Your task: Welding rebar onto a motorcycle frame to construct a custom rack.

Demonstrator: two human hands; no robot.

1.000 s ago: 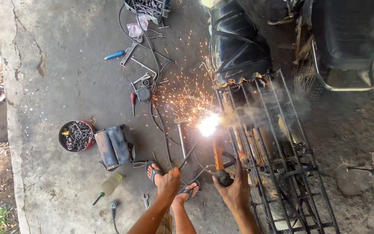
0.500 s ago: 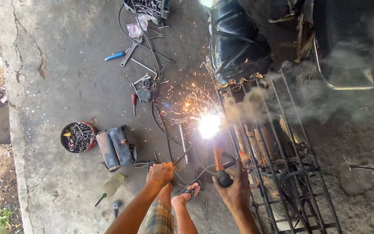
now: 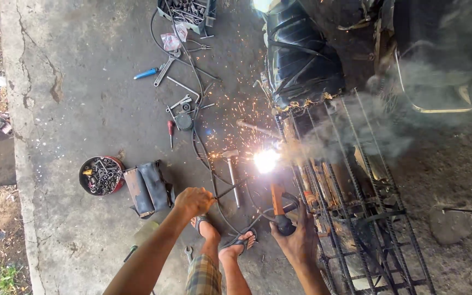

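My right hand grips the orange-handled welding electrode holder, whose tip burns in a bright white arc with sparks at the left edge of a black steel-bar frame. Grey smoke drifts right over the frame. My left hand is closed around a thin metal rod that points toward the arc. My two feet in sandals rest on the concrete below the hands.
A hammer, black cable, wrenches, a blue-handled tool and a red screwdriver litter the concrete. A red tin of bolts and a dark pouch lie left. A black tyre stands above the frame; a tool crate sits at top.
My left hand has risen and moved left, away from my feet, now gripping the thin rod. Smoke has thickened and spread right. The arc keeps burning at the same spot.
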